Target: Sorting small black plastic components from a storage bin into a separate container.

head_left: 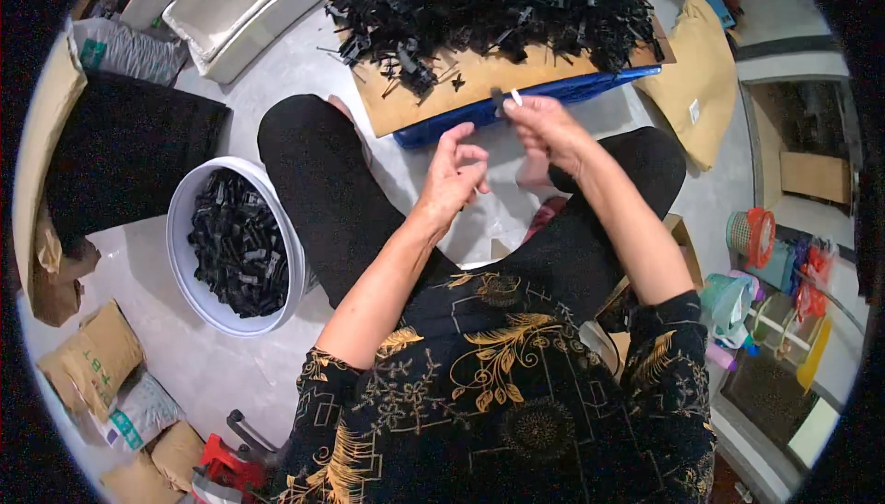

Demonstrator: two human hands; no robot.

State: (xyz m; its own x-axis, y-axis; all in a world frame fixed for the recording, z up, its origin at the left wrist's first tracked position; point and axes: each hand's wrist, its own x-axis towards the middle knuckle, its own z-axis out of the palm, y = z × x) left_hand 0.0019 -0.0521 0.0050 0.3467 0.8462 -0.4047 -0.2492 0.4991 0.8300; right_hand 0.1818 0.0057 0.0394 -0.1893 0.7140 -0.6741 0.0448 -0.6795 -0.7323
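Note:
My right hand (546, 132) pinches a small black plastic piece (499, 101) between thumb and fingertips, in front of the board's near edge. A short white tip (516, 97) sticks up beside it; what that belongs to I cannot make out. To the left hovers my left hand (454, 172), its fingers loosely bent and apart, with nothing visible in them. Beyond both hands a big heap of black plastic parts (498, 6) with thin stems covers a tan board (392, 103), which rests over a blue container (424, 128).
Left of my leg stands a white bucket (180, 251) holding many black plastic pieces. A white foam box (253, 43) sits at the far left, and a yellowish sack (696, 89) at the right. Packages (101, 357) lie lower left; a rack with bags (728, 306) stands right.

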